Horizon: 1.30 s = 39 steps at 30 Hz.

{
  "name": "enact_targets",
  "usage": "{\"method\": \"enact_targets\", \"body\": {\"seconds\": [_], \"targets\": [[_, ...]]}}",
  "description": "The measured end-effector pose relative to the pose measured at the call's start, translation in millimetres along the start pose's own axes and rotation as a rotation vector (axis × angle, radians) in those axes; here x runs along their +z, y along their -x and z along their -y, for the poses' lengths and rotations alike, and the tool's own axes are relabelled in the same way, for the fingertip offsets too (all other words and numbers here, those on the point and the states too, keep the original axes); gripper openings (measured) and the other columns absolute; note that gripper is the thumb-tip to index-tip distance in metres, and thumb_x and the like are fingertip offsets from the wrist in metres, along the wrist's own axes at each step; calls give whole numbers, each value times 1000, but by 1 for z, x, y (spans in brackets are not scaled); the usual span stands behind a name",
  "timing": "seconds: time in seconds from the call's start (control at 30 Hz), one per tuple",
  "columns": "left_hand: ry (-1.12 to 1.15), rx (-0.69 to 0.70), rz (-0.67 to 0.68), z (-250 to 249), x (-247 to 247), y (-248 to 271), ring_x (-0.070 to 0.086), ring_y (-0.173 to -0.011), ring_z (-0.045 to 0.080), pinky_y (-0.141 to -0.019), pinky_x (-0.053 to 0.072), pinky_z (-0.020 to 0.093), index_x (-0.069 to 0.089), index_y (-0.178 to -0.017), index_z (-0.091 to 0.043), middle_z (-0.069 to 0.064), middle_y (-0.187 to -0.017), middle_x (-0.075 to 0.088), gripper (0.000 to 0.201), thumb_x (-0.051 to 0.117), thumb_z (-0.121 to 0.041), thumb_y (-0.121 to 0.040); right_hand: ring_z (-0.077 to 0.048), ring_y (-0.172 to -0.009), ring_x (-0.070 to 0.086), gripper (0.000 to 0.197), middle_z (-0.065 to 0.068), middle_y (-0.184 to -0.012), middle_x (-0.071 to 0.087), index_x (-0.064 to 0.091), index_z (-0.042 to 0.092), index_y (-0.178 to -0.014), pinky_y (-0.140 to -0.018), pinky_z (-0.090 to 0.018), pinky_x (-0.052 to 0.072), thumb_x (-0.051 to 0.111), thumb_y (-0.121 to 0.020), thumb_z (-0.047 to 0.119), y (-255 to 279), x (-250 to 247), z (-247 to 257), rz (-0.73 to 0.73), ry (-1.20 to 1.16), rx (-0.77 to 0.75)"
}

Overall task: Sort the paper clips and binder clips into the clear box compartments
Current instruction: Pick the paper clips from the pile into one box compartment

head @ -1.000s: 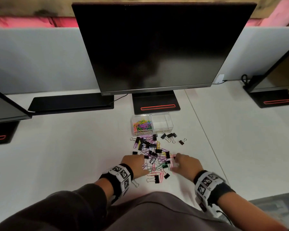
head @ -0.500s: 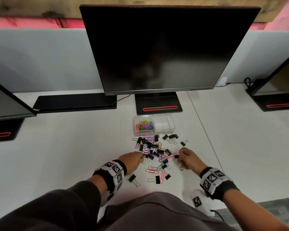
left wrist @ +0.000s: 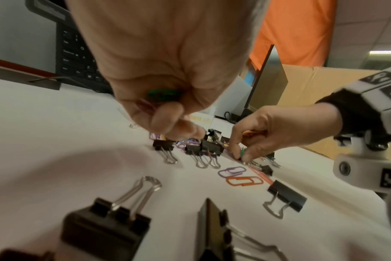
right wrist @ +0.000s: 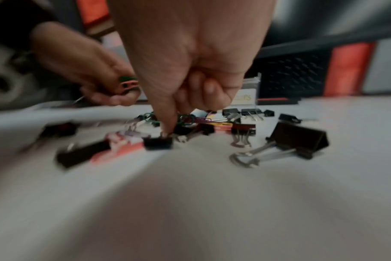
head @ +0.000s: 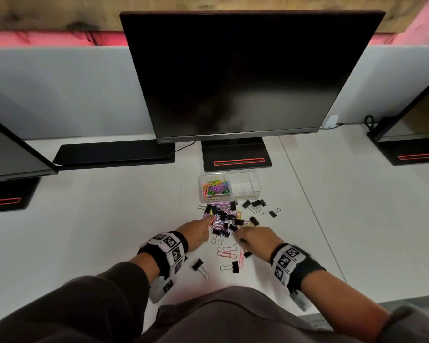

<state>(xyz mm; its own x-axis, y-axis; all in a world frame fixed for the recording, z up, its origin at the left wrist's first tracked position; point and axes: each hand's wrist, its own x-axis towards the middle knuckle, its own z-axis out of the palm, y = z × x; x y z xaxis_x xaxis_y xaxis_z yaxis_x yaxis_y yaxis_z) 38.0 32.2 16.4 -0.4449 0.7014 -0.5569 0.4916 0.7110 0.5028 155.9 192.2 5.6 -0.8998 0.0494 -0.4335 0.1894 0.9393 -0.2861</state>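
The clear box stands in front of the monitor foot. Its left compartment holds coloured paper clips; its right compartment shows nothing inside. A mixed pile of black binder clips and coloured paper clips lies just before the box. My left hand reaches into the pile's left side, its curled fingers holding green and purple paper clips. My right hand is at the pile's near right, pinching a green paper clip, with orange ones tucked in the palm.
Loose binder clips and pink paper clips lie nearer me, and a few binder clips sit right of the pile. A monitor stands behind the box, a keyboard back left, and other monitors at both sides.
Both hands have moved forward from the near clips into the pile. The right hand has shifted a little to the left. The camera has tilted slightly.
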Motion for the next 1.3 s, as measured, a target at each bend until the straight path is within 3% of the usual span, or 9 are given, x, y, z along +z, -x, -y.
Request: {"method": "enact_targets", "body": {"seconds": [0.17, 0.27, 0.37, 0.53, 0.73, 0.9, 1.03, 1.2, 1.3], "targets": [[2, 7, -49, -6, 0, 4, 42, -77, 22, -57, 29, 25, 40, -89, -18, -6, -69, 40, 10, 38, -8, -91, -28, -94, 59, 20, -11, -99, 63, 52, 9, -98, -70, -30, 37, 36, -96, 20, 6, -18, -7, -122, -195, 95], [-156, 20, 3, -14, 6, 3, 43, -75, 19, -69, 34, 29, 34, -67, -24, -6, -68, 42, 31, 43, -38, -93, -25, -87, 56, 25, -7, -90, 61, 55, 14, -91, -69, -29, 35, 37, -98, 30, 19, -18, -10, -12, -114, 44], [-275, 72, 24, -23, 13, -1, 53, -84, 24, -82, 42, 34, 52, -84, -14, 8, -88, 57, 38, 29, -42, -99, -19, -73, 45, 20, 4, -65, 42, 39, 25, -76, -61, -29, 29, 49, -93, 28, 26, -6, -10, 80, -137, 60], [-339, 180, 65, -23, 25, 1, 62, -97, 31, -78, 41, 29, 37, -135, -24, 15, -107, 66, 35, 29, -27, -101, -29, -88, 62, 46, -20, -95, 66, 25, 21, -144, -74, -33, 43, 36, -99, 23, 40, 9, -10, 168, -25, -60], [-443, 168, 14, -21, 34, -1, 58, -113, 27, -93, 43, 33, 37, -134, -20, 5, -121, 62, 50, 51, -42, -91, -29, -108, 60, 46, -6, -124, 59, 28, 28, -143, -95, -35, 46, 31, -99, 14, 42, 19, -19, 111, -13, -69], [-409, 135, 2, -29, 37, -12, 56, -114, 26, -94, 42, 34, 54, -118, -14, 6, -124, 60, 32, 50, -33, -93, -27, -91, 59, 9, -1, -92, 52, 51, 18, -91, -77, -28, 41, 43, -96, 18, 31, 18, -21, -7, -142, -57], [-525, 138, 38, -33, 39, -14, 54, -114, 31, -91, 44, 43, 53, -118, -7, 12, -127, 52, 33, 45, -30, -96, -22, -78, 51, 26, -4, -87, 51, 42, 18, -74, -57, -28, 32, 61, -85, 32, 21, 20, -13, -5, -189, 160], [-415, 121, -58, -25, 32, -9, 54, -113, 30, -90, 44, 41, 51, -115, -6, 10, -123, 53, 30, 41, -28, -98, -32, -100, 60, 23, -14, -117, 51, 53, 6, -105, -78, -35, 46, 53, -90, 23, 9, 29, 1, -47, -100, 197], [-209, 46, -133, -15, 17, -9, 55, -115, 27, -93, 42, 36, 51, -121, -15, 7, -125, 58, 28, 36, -21, -98, -31, -98, 59, 5, -11, -109, 51, 51, 12, -92, -75, -31, 41, 49, -90, 16, 5, 25, 2, -43, -152, 165]]}}
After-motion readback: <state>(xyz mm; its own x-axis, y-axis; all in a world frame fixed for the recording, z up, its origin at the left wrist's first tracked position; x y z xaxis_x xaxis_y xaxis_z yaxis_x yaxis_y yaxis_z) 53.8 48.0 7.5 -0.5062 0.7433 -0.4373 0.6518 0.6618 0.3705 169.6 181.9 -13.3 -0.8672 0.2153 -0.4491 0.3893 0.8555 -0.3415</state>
